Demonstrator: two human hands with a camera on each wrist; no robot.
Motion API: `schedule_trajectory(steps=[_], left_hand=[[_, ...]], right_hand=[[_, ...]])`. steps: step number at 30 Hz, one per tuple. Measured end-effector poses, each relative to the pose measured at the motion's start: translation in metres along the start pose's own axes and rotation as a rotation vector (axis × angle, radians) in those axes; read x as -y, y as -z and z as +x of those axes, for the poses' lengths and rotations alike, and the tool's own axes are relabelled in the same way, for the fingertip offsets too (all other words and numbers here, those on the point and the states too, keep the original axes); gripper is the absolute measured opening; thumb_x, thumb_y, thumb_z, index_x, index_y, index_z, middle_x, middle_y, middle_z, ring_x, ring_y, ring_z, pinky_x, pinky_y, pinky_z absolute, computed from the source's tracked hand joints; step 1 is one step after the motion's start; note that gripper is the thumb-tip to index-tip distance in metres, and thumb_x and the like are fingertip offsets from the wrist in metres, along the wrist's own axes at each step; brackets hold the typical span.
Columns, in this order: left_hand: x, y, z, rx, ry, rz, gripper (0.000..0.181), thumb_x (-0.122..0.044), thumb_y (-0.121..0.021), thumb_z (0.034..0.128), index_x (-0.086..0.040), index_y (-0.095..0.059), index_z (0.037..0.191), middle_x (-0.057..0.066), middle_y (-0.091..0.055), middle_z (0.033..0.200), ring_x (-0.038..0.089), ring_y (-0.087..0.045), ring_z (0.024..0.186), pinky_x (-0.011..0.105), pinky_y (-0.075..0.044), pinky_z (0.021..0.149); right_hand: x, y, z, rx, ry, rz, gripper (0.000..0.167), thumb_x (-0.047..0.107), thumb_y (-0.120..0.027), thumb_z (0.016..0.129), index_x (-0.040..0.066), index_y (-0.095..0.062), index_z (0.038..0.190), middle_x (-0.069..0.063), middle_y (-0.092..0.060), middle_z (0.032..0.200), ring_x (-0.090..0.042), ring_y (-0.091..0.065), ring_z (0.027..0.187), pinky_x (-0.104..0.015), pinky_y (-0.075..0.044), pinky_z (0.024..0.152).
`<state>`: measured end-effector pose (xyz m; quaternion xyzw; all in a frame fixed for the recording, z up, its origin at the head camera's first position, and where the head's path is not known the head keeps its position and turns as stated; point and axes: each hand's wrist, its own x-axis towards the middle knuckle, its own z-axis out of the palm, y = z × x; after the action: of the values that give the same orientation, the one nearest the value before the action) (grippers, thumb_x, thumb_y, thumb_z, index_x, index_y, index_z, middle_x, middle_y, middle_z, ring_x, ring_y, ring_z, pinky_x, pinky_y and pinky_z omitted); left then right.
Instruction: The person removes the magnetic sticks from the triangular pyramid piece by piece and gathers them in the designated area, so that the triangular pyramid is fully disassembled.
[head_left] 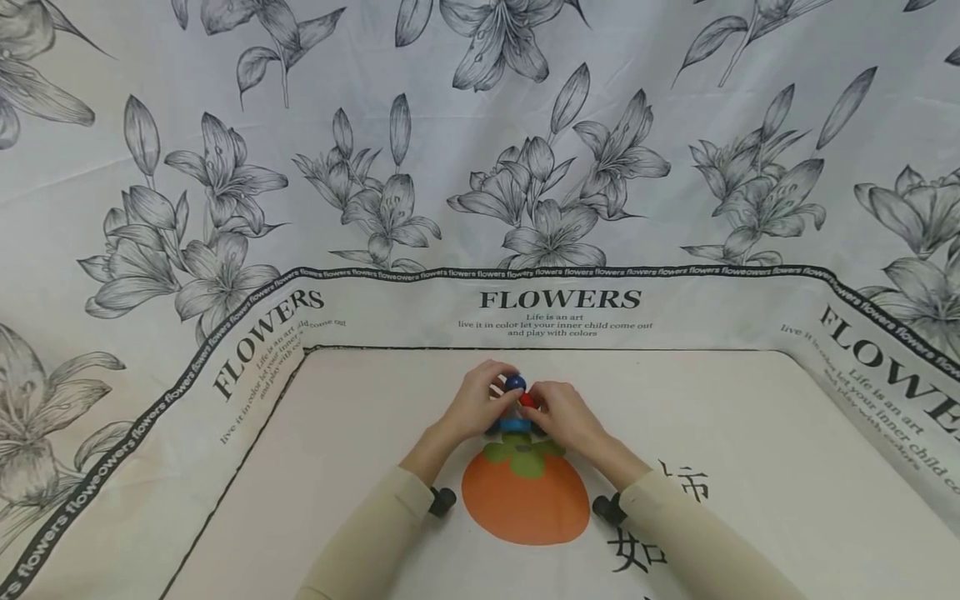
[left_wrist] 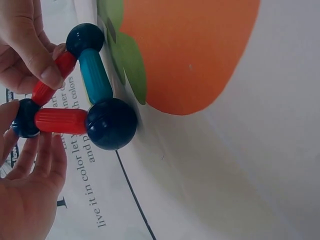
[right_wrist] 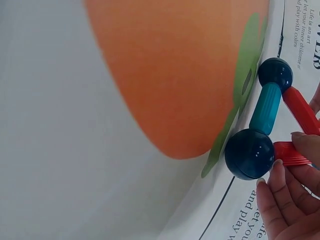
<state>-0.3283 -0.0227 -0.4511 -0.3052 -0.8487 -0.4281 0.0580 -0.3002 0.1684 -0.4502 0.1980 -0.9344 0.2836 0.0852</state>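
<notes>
Three dark blue balls, two red rods and a teal rod (left_wrist: 96, 76) form a triangle, its teal side by the printed green leaves. My left hand (head_left: 476, 404) (left_wrist: 32, 190) grips the far corner ball (head_left: 515, 382) (left_wrist: 25, 118) with curled fingers. Thumb and fingers of my right hand (head_left: 562, 412) (right_wrist: 290, 200) pinch one red rod (head_left: 527, 401) (right_wrist: 292, 153). The other red rod (left_wrist: 61, 121) runs from the gripped ball to a larger-looking ball (left_wrist: 111, 124) in the left wrist view. In the right wrist view, fingers partly cover the red rods and the far ball is hidden.
A printed orange fruit (head_left: 525, 500) lies flat on the cloth just nearer than the triangle, with black characters (head_left: 637, 550) to its right. Small black devices (head_left: 442, 502) sit at both wrists. Behind, flower-patterned cloth (head_left: 555, 308) rises past a dark-edged border.
</notes>
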Motion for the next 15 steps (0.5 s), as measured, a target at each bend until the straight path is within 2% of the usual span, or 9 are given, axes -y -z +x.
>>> schedule_trajectory(steps=[9, 15], left_hand=[[-0.0009, 0.001, -0.0015, -0.02, -0.002, 0.004, 0.028, -0.02, -0.068, 0.1006, -0.008, -0.066, 0.125, 0.007, -0.065, 0.117, 0.017, -0.064, 0.098, 0.024, -0.056, 0.078], [0.0058, 0.0051, -0.0029, -0.053, 0.046, -0.016, 0.03, -0.02, -0.066, 0.1015, -0.005, -0.064, 0.128, 0.009, -0.065, 0.122, 0.02, -0.066, 0.104, 0.026, -0.056, 0.081]], right_hand=[[-0.0001, 0.0006, -0.002, -0.005, -0.003, -0.014, 0.009, 0.013, -0.077, 0.091, 0.008, -0.07, 0.09, 0.002, -0.062, 0.077, -0.011, -0.052, 0.067, -0.027, -0.046, 0.059], [-0.0027, 0.0017, -0.0048, 0.007, -0.014, 0.03, 0.009, 0.015, -0.079, 0.091, 0.01, -0.071, 0.09, 0.004, -0.062, 0.077, -0.012, -0.054, 0.067, -0.026, -0.047, 0.058]])
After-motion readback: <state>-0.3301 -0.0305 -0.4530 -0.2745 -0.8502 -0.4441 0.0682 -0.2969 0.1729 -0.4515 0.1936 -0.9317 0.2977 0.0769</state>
